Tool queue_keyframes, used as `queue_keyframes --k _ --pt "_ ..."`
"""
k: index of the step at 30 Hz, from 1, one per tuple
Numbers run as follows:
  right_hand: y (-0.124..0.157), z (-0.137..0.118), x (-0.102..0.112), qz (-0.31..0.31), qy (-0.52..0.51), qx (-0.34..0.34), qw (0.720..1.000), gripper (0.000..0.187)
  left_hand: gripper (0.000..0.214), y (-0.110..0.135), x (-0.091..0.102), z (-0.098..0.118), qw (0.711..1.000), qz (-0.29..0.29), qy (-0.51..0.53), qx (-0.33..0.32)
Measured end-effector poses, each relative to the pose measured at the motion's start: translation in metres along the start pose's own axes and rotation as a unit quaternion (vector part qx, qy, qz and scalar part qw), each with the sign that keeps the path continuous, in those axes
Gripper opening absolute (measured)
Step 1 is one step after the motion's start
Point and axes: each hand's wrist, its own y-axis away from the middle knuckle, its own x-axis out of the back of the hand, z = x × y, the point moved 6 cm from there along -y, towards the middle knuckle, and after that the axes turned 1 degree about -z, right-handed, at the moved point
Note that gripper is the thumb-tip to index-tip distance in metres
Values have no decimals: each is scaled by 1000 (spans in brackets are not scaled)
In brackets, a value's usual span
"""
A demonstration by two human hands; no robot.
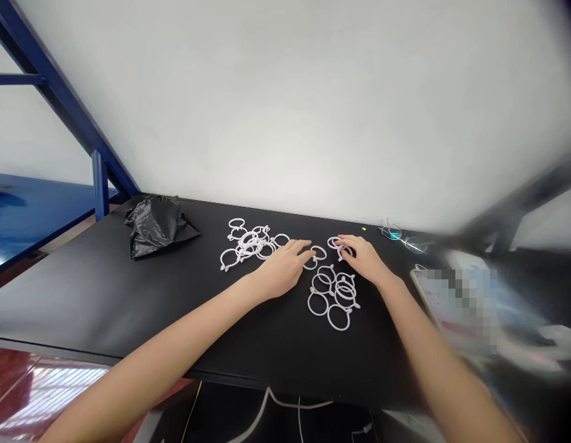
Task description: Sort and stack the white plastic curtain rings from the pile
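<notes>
White curtain rings with small eyelets lie in two groups on the black tabletop (211, 307). One tangled pile of rings (251, 245) is just beyond my left hand (285, 267). Its fingertips are closed at a pair of curtain rings (319, 253), partly covering them. My right hand (363, 257) is opposite, thumb and index finger closed on other curtain rings (333, 242); its remaining fingers are partly hidden. Nearer to me, between my forearms, several overlapping rings (338, 317) lie flat in a loose cluster.
A crumpled black plastic bag (159, 224) sits at the back left. Eyeglasses (391, 232) lie at the back right, with a phone-like device (440, 301) and blurred packaging nearer me. A white wall (285, 123) closes the back; a blue metal frame (73, 104) rises left.
</notes>
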Motion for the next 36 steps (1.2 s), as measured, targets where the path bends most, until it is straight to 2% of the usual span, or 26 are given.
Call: queue_keyframes --k 3,6,9,13,15,17,20,23,25,27,30,33,36 --pt "4 1 1 -7 5 3 1000 15 42 -24 -10 3 996 -72 -18 -45" --pt "11 2 3 -7 5 2 1000 12 36 -45 -20 3 990 -135 -4 -52" --pt "15 1 6 6 3 1 1000 14 28 -60 -23 0 987 -154 4 -39" --pt "14 -3 13 40 -7 -10 999 9 35 -63 -15 -5 991 -135 16 -6" --pt "14 -8 17 52 -16 -16 998 5 37 -55 -3 -10 995 -83 58 26" --pt "14 -16 21 59 -36 -19 997 7 34 -40 10 -17 986 -15 148 71" --pt "15 -33 24 65 -143 -21 987 6 31 -14 14 -27 937 25 323 131" --pt "17 -51 18 27 -248 -34 968 5 28 9 1 -39 829 32 502 242" --pt "19 -62 12 2 -316 -34 948 6 32 20 -8 -42 753 39 582 306" --pt "20 -72 6 -23 -374 -31 927 7 37 26 -12 -42 704 54 623 335" --pt "24 -85 -2 -67 -419 -18 905 9 39 28 -10 -37 674 65 657 333" --pt "28 -97 -7 -105 -431 19 896 14 36 28 -7 -26 671 38 671 313" --pt "31 -106 -5 -91 -418 57 902 18 36 27 -6 -14 675 -13 675 298"
